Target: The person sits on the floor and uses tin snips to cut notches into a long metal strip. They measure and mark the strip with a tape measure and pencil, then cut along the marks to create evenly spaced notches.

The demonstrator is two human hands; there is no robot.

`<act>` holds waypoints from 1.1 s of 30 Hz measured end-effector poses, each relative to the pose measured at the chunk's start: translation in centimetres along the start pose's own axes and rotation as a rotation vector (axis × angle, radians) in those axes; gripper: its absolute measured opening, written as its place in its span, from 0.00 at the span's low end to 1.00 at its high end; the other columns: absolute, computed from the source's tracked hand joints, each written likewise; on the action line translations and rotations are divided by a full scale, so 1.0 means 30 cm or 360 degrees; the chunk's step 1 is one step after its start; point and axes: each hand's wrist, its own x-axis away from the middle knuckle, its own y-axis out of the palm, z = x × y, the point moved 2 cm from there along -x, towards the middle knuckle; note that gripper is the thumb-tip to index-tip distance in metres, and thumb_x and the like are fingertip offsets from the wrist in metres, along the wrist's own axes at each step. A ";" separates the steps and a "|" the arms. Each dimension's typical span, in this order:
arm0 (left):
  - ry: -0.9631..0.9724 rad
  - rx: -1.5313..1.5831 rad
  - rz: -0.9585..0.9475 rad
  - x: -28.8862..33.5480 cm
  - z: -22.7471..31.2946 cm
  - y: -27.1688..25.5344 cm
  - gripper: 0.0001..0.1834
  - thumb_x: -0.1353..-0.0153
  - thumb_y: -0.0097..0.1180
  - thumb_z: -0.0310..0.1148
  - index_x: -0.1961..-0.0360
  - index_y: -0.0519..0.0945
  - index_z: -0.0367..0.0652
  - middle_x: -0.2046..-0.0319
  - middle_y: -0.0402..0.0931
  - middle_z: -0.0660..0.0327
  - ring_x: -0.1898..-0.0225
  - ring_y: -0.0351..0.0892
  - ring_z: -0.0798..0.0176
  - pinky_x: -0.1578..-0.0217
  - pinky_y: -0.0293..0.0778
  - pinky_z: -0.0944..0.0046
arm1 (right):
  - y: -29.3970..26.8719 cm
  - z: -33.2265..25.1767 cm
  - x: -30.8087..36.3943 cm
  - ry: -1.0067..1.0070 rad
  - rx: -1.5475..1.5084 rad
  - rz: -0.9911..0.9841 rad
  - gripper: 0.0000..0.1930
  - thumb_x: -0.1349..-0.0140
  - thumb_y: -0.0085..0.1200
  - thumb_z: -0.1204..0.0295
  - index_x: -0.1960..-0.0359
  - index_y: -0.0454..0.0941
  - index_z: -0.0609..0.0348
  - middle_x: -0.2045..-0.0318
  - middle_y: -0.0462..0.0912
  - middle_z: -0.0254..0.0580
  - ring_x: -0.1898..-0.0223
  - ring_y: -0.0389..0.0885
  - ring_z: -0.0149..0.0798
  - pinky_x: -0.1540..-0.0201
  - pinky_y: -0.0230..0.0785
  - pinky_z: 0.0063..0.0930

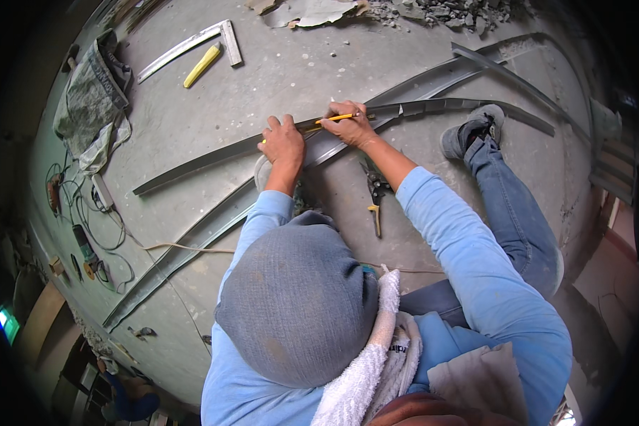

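Over a thin grey metal channel lying across the floor, my left hand is closed with its fingers curled on the edge. A yellow bit shows by its thumb, and a narrow yellow strip, like a tape measure's blade, lies between the hands. My right hand pinches a yellow pencil, its point toward the channel beside my left hand. A wider metal channel crosses beneath the first one. Dark tin snips with a yellow handle lie below my right hand.
A metal square, a yellow-handled tool and a sack lie at far left. An angle grinder and a power strip sit among cords. Rubble lies behind. My bent knee is close; a person is at lower left.
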 end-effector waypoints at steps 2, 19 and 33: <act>0.0016 0.0006 0.0011 0.003 -0.002 -0.005 0.11 0.31 0.51 0.38 0.52 0.82 0.53 0.47 0.72 0.55 0.46 0.79 0.45 0.51 0.74 0.35 | 0.002 0.001 0.000 0.0005 0.0004 0.0004 0.11 0.45 0.67 0.57 0.72 0.82 0.47 0.69 0.87 0.32 0.56 0.83 0.43 0.40 0.60 0.44; 0.0186 0.0080 0.0044 0.037 -0.027 -0.054 0.13 0.34 0.53 0.34 0.49 0.80 0.49 0.48 0.72 0.50 0.53 0.84 0.41 0.57 0.77 0.37 | -0.008 0.003 0.009 0.0081 -0.0007 -0.0051 0.12 0.45 0.66 0.56 0.72 0.83 0.48 0.70 0.86 0.35 0.55 0.82 0.43 0.37 0.57 0.43; 0.0575 0.0688 -0.0199 0.088 -0.112 -0.225 0.37 0.53 0.77 0.42 0.44 0.73 0.40 0.46 0.71 0.47 0.51 0.81 0.40 0.50 0.79 0.47 | -0.057 -0.078 0.027 0.0122 -0.0313 -0.0169 0.15 0.34 0.58 0.57 0.68 0.82 0.57 0.70 0.84 0.41 0.61 0.83 0.42 0.51 0.72 0.44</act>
